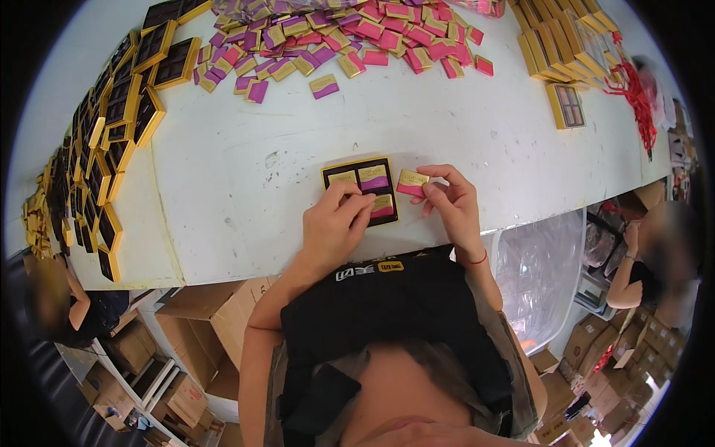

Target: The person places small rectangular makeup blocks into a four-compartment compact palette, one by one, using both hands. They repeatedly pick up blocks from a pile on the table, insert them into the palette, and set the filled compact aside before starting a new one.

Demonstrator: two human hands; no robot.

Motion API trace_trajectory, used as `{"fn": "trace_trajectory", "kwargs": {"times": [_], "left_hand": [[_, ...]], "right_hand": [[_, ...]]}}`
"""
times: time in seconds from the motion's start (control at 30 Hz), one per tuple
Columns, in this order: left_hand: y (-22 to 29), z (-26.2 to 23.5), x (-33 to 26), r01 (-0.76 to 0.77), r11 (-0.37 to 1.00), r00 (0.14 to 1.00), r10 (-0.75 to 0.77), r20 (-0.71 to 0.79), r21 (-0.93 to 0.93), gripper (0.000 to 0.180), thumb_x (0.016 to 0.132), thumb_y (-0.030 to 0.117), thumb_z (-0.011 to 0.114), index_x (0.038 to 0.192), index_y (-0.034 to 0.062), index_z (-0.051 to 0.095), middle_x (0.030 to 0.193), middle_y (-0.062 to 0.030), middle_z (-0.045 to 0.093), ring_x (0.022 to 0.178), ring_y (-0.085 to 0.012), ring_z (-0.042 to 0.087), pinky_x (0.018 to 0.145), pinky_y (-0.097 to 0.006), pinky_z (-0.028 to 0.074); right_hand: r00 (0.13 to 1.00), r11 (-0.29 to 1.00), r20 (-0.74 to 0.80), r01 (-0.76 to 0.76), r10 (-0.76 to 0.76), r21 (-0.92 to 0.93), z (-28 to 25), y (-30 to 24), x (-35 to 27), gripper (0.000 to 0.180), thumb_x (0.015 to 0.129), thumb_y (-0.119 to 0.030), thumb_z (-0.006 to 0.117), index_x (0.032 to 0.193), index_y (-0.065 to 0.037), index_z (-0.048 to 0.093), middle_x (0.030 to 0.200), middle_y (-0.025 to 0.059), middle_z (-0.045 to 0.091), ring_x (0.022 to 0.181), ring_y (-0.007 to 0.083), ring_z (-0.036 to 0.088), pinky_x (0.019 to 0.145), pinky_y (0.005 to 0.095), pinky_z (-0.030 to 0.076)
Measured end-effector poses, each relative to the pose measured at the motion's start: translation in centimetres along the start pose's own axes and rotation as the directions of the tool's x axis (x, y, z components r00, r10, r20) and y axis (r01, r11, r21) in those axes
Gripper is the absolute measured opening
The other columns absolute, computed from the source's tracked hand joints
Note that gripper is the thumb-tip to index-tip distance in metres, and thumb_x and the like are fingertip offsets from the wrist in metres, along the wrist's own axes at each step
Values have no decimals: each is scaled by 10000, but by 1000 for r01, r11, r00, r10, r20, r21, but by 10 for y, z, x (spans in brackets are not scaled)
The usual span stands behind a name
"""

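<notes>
A shallow black box with a gold rim lies on the table in front of me. In its upper compartments sit a gold-topped wrapped chocolate, partly under my fingers, and a gold-and-purple wrapped chocolate. My left hand reaches over the box's lower left, its fingers bent and closed at the edge of a gold-and-red wrapped chocolate in the lower right compartment. The lower left compartment is hidden by that hand. Just right of the box, my right hand pinches another gold-and-red wrapped chocolate between thumb and fingers.
Loose purple, red and gold wrapped chocolates are heaped at the far side. Black-and-gold boxes pile along the left. Gold boxes with clear windows and red cords lie far right. Other people sit at both sides; a cardboard box stands below.
</notes>
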State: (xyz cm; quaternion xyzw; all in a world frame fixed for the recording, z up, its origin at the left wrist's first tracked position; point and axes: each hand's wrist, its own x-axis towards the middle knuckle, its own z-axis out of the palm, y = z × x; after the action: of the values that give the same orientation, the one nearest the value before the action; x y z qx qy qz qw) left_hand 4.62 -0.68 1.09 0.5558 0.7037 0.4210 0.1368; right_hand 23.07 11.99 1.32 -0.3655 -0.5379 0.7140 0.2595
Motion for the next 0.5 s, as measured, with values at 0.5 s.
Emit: {"fn": "trace_trajectory", "kwargs": {"times": [0.5], "left_hand": [[-23,-9,-23,-420,876,890,448,-79,236,375,682,254,873,985,122,695,925,-29,603,775,-230,559,656,-355,459]], "right_hand": [[921,868,43,381,-388,-318,41,16,7,188,881,5,691,1059,-53,702,998,82,680,941,196,659,787,323,536]]}}
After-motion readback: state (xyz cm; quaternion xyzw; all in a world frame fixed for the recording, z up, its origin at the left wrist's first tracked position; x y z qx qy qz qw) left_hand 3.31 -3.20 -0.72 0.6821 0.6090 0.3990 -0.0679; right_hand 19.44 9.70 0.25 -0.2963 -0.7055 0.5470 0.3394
